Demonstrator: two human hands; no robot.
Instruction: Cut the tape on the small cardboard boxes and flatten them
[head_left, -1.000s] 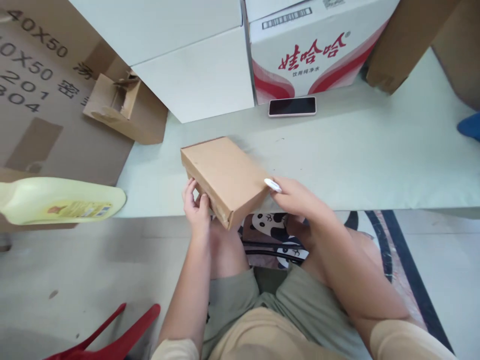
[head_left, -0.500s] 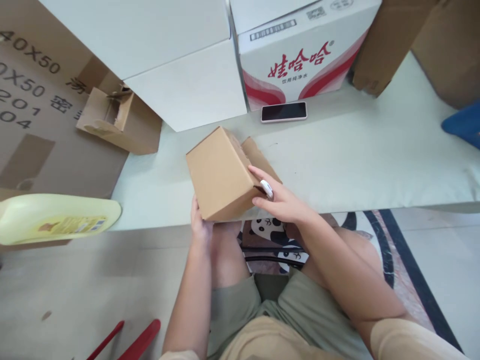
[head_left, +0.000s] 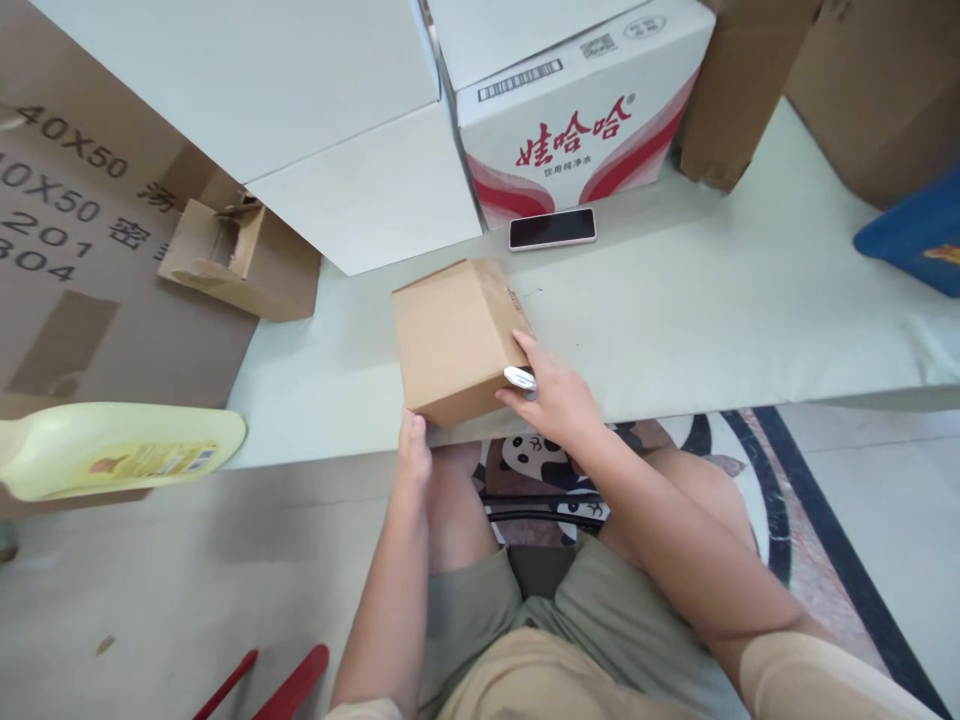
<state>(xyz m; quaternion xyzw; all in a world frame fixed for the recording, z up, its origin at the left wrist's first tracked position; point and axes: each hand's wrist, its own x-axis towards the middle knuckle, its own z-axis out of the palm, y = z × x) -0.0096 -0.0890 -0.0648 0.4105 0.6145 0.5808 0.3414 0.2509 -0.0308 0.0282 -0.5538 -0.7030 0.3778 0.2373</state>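
Observation:
A small brown cardboard box (head_left: 457,335) rests near the front edge of the covered table (head_left: 660,330). My left hand (head_left: 414,452) touches the box's near left corner, its fingers close together. At the right side of the box, my right hand (head_left: 555,395) has its fingers around the near right corner. A small white object (head_left: 520,378) sticks out between the fingers and thumb of that hand; what it is cannot be made out. The far ends of the left fingertips are partly hidden by the box.
Behind the box lie a phone (head_left: 553,229), a white and red carton (head_left: 570,140) and white boxes (head_left: 375,180). An open carton (head_left: 277,260) and a pale yellow bottle (head_left: 127,450) stand left; a blue object (head_left: 915,240) is at right.
The box has turned and now sits flatter on the table, and its raised flap at the right no longer shows. Both hands have shifted with it. The camera view has moved slightly.

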